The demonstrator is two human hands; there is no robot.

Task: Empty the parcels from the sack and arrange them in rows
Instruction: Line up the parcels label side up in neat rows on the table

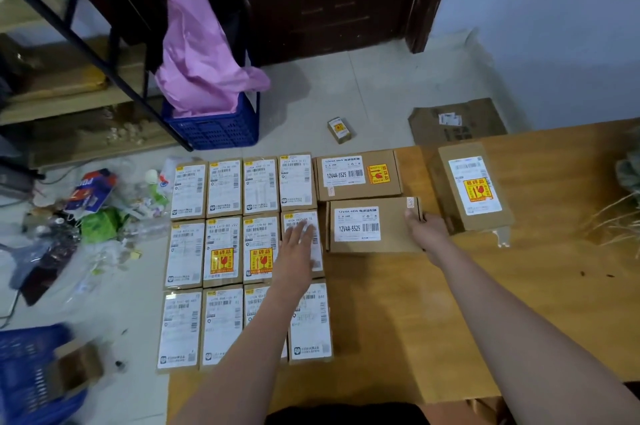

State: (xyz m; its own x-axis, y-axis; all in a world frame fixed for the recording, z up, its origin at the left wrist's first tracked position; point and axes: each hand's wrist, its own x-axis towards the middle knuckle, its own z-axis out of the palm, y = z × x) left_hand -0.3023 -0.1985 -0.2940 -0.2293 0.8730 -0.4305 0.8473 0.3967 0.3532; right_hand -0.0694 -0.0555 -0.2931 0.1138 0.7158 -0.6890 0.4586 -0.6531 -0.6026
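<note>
left hand (298, 251) flat on a parcel (304, 241) — right hand (426, 230) gripping a wide box (372, 225)

Labelled cardboard parcels (221, 251) lie flat in apparently three rows.

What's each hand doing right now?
Left hand: open, flat on a labelled parcel in the middle row.
Right hand: gripping the right edge of the 12V4A box.

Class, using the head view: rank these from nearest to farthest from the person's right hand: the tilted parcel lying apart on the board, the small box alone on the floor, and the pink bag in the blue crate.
1. Tilted parcel, just right of the right hand.
2. Small box, on the floor beyond the rows.
3. Pink bag, far upper left.
</note>
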